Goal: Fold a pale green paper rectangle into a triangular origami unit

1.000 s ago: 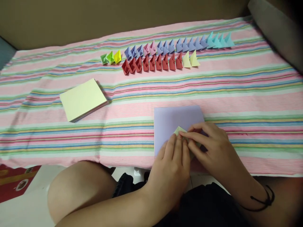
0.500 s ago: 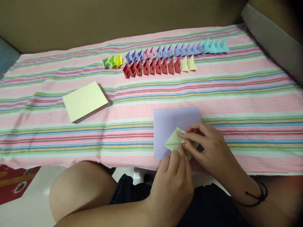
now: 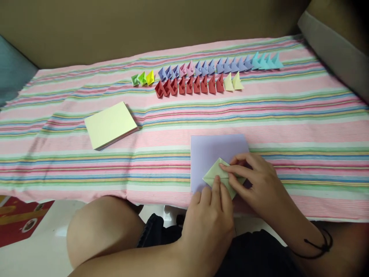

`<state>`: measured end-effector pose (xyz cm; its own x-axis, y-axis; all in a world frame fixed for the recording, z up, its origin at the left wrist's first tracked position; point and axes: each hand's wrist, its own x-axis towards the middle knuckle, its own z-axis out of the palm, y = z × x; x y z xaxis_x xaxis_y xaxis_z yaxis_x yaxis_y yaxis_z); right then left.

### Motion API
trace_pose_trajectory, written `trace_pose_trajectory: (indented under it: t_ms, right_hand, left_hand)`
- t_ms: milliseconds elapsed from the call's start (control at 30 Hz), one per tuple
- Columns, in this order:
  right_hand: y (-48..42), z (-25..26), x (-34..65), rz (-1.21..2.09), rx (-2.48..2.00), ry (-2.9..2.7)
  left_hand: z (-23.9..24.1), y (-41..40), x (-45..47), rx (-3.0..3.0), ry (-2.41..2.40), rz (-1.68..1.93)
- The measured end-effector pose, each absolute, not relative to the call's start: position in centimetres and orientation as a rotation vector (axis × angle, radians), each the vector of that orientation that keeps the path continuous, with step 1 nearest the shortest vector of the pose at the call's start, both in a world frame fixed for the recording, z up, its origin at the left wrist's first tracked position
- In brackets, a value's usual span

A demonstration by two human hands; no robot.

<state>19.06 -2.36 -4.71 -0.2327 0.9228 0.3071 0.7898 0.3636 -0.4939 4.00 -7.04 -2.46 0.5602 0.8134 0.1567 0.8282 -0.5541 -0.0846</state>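
A small pale green paper [image 3: 215, 170], folded into a diamond with a crease across its middle, lies on a flat purple pad or sheet [image 3: 205, 151] near the front edge of the cloth. My left hand [image 3: 210, 217] comes from below, its fingertips pressing on the diamond's lower half along the crease. From the right, my right hand [image 3: 256, 179] has its thumb and index finger on the paper's right side, partly hiding that corner. Both hands are closed around the paper, their fingers bent.
Small folded paper boats [image 3: 197, 85] in red, purple, pink, turquoise, yellow and green stand in rows at the back. A pale yellow paper stack [image 3: 112, 125] sits to the left. Striped cloth [image 3: 161, 150] covers the surface, with a brown backrest [image 3: 150, 23] behind.
My left fingertips have shifted slightly left along the crease, and more of the diamond's lower half shows. My right hand stays on its right side. The whole view has shifted a little.
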Motion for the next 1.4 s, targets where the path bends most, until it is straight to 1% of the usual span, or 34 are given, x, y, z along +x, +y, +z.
trace_pose_trajectory:
  t_ms: [333,667,767,900,1000,1167,1400]
  right_hand:
    - [-2.2,-4.8,19.2,0.313,-1.439,-2.094]
    - [-2.3,-4.8,19.2,0.318,-1.472,-2.082]
    - [-2.3,-4.8,19.1,0.312,-1.473,-2.079]
    - [-2.3,-4.8,19.1,0.316,-1.472,-2.071]
    - [-2.3,-4.7,19.1,0.332,-1.482,-2.079]
    - [-2.4,-4.5,19.1,0.356,-1.487,-2.082]
    - [-2.4,-4.6,19.1,0.364,-1.509,-2.089]
  left_hand:
    - [-1.8,-7.1,3.6,-2.554,-1.495,-0.212]
    - [-1.3,-7.3,3.3,-2.498,-1.530,-0.191]
    - [-1.1,-7.3,3.4,-2.496,-1.495,-0.260]
    - [-1.2,-7.2,3.4,-2.646,-1.354,-0.357]
    - [-1.8,-7.0,3.4,-2.695,-1.236,-0.307]
    - [-2.7,-6.7,3.6,-2.709,-1.285,-0.180]
    - [-2.3,-5.4,3.2,-2.780,-1.302,-0.213]
